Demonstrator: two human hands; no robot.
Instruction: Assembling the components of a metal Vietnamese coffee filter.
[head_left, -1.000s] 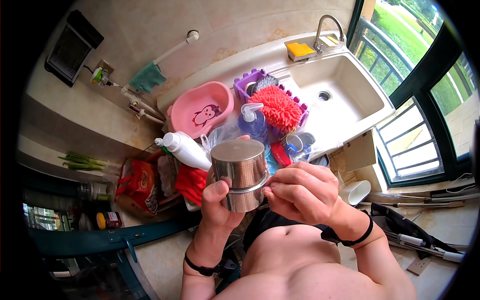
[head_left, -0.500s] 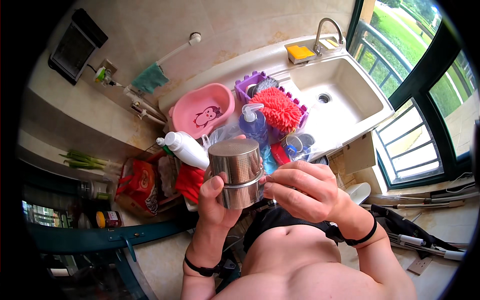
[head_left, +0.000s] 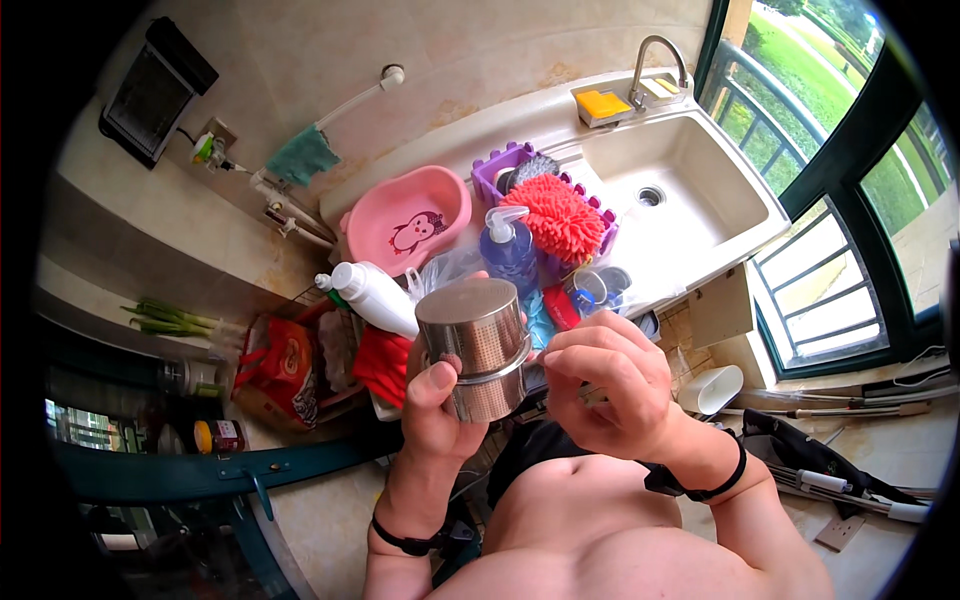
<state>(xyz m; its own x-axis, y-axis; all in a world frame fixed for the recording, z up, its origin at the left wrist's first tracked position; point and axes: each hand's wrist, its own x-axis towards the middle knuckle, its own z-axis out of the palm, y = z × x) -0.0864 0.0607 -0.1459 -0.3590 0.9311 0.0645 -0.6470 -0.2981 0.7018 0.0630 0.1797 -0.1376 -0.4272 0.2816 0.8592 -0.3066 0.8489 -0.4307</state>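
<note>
My left hand [head_left: 437, 405] is wrapped round a shiny metal perforated basket [head_left: 472, 335], like a sink strainer, with a rim around its middle and a flat round end facing up. The thumb presses on the near side, and other fingers are hidden behind it. Just right of the rim is my right hand [head_left: 612, 385], its fingers curled and pinched together. What they hold, if anything, cannot be made out. A blue pump bottle [head_left: 508, 250] stands beyond the basket, and a white bottle [head_left: 375, 298] leans to its left.
A pink basin [head_left: 405, 205] with a penguin picture rests beyond on the counter. Beside it a purple basket [head_left: 490, 172] holds a red shaggy duster [head_left: 552, 215]. The white sink [head_left: 690, 195] and its tap [head_left: 657, 42] are at the far right, near the window.
My right hand has drawn slightly back to the right from the basket's rim, its fingers curling more. My left hand still holds the basket, now tilted a little differently.
</note>
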